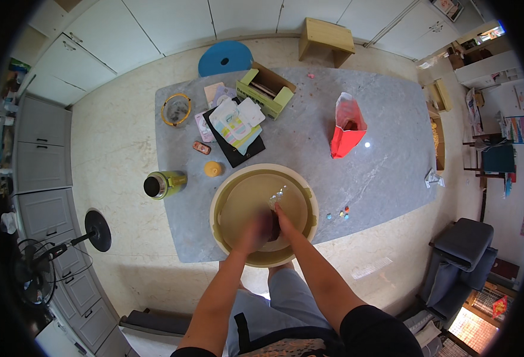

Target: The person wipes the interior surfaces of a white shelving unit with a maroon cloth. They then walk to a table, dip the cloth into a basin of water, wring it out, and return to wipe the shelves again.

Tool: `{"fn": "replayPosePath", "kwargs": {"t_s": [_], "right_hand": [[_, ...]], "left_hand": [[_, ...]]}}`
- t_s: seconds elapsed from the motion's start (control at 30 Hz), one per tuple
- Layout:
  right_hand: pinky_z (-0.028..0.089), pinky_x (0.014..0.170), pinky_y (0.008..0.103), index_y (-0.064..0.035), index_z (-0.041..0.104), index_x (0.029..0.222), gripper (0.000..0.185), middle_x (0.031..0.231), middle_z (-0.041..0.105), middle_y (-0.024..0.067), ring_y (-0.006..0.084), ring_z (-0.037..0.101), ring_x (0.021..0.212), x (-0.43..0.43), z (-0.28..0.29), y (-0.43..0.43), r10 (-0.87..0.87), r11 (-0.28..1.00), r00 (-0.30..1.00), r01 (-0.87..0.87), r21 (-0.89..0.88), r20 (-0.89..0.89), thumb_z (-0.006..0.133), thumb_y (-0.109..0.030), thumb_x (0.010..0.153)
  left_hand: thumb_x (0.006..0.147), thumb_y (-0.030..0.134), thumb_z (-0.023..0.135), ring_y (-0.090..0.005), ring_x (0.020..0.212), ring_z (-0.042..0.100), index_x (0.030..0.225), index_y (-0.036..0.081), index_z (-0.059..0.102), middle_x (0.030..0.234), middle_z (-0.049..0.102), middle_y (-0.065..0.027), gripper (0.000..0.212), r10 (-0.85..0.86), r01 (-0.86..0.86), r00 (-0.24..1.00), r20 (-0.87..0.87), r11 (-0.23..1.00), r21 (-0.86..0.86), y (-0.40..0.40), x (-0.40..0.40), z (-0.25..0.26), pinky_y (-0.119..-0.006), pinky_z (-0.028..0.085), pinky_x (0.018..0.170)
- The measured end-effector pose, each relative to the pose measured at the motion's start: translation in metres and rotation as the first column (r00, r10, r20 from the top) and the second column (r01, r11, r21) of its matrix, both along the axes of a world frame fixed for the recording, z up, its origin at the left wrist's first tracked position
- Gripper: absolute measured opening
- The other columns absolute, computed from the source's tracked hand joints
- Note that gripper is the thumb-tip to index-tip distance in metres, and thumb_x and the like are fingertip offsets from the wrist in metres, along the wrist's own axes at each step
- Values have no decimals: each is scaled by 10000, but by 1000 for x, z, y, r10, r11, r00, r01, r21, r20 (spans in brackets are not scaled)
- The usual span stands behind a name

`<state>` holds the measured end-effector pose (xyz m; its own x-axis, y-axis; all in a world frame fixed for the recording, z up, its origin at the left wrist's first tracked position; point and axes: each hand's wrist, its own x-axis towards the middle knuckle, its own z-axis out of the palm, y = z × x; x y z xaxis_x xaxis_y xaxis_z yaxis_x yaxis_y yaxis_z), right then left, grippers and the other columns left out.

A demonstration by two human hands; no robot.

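A round plastic basin (313, 196) with a pale rim stands at the table's near edge, with water in it that catches bright glints. Inside the basin's outline, a dark reddish-purple object (274, 230) is held between my two hands. My left hand (254, 232) is blurred against its left side. Along its right side lie the fingers of my right hand (284, 219). The hands cover much of the object, so its exact kind cannot be made out.
On the grey marbled table (306, 134) are a green vacuum flask (170, 184), a yellow round-topped item (213, 168), packets on a black folder (239, 154), a green carton (264, 96), an ashtray-like glass bowl (176, 110) and a red bag (349, 138). Small colored bits (342, 214) lie right of the basin.
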<state>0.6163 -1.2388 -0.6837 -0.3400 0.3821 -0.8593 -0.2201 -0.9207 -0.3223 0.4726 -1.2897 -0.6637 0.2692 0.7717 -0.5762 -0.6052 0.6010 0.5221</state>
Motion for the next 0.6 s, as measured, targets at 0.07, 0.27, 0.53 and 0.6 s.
{"fn": "replayPosePath", "kwargs": {"t_s": [0.07,0.27,0.53,0.6], "right_hand": [[409,949,355,-78,487,1231,592,1176,559,101,236,549,1057,-2,40,4,-63,987,988,40,-154,-143,506,-529,846],[483,858,399,-155,532,1174,500,1106,588,81,223,582,994,7,48,-17,-69,977,974,22,-214,-214,532,-524,837],[507,803,398,-127,536,1156,496,1085,595,101,229,600,953,3,74,-19,-142,971,846,19,-237,-514,516,-514,848],[501,811,401,-130,527,1180,506,1109,589,103,237,591,974,-5,105,-17,-190,972,769,60,-227,-610,499,-514,851]], "left_hand": [[843,441,572,-175,956,564,1167,3,516,1068,568,-90,547,-145,81,952,-268,968,-237,9,10,33,-289,453,831],[837,552,520,-180,916,594,1222,40,467,1075,580,-99,643,-109,36,972,-207,944,-329,8,20,66,-297,480,803],[885,515,461,-168,921,600,1187,74,488,1064,588,-78,534,25,-6,998,53,938,-345,9,11,126,-308,490,812],[879,501,487,-191,931,597,1188,49,478,1066,587,-106,547,64,-105,990,-128,932,-348,-1,16,112,-316,484,817]]}}
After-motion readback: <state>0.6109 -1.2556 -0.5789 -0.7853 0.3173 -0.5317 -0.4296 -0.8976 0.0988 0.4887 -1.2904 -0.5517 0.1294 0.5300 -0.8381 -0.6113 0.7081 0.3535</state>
